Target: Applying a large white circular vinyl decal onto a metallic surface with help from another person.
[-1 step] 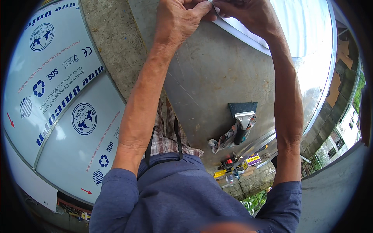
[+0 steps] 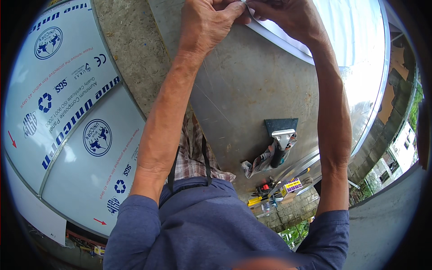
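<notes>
At the far edge of the view, my left hand (image 2: 208, 23) is closed, its thumb and fingers pinching the corner of a thin white sheet (image 2: 344, 31). My right hand (image 2: 292, 20) meets it there, fingers also pinched on that corner. The fingertips are partly cut off by the upper edge of the picture. From my hands the sheet stretches off to the right, its near edge slightly lifted and curved. Nearer me, between my forearms, a squeegee (image 2: 282, 134) with a wide dark blade lies beside a crumpled patterned cloth (image 2: 256, 165).
A scratched grey metal tabletop (image 2: 225, 94) lies beneath my arms. Large film-covered panels (image 2: 76, 148) with blue print stand at the left. Near the table's right end are metal strips (image 2: 299, 171), a purple-and-yellow box (image 2: 291, 186) and several small tools (image 2: 255, 200).
</notes>
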The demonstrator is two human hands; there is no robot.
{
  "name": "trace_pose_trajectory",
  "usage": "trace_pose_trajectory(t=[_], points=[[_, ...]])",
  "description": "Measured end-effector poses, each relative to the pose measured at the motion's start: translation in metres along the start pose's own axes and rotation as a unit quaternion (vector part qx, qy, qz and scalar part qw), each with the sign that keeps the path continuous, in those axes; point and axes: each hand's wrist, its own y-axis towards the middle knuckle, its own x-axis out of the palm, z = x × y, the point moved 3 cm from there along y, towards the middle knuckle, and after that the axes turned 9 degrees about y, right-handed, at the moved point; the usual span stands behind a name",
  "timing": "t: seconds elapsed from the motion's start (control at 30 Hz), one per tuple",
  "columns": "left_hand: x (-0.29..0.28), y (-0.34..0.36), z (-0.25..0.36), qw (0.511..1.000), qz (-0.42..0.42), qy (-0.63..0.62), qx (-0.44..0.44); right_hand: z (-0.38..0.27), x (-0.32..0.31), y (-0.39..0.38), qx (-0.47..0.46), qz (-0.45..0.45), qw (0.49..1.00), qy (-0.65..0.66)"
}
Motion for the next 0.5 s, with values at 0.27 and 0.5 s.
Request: trace_pose_trajectory(t=[0.27, 0.5], points=[[0.003, -0.008, 0.023, 0.993, 0.029, 0.110, 0.020, 0.000, -0.004, 0.005, 0.012, 0.017, 1.000, 0.000], [0.002, -0.009, 0.024, 0.983, 0.057, 0.166, 0.061, -0.002, -0.004, 0.010, 0.031, 0.003, 0.999, -0.027]])
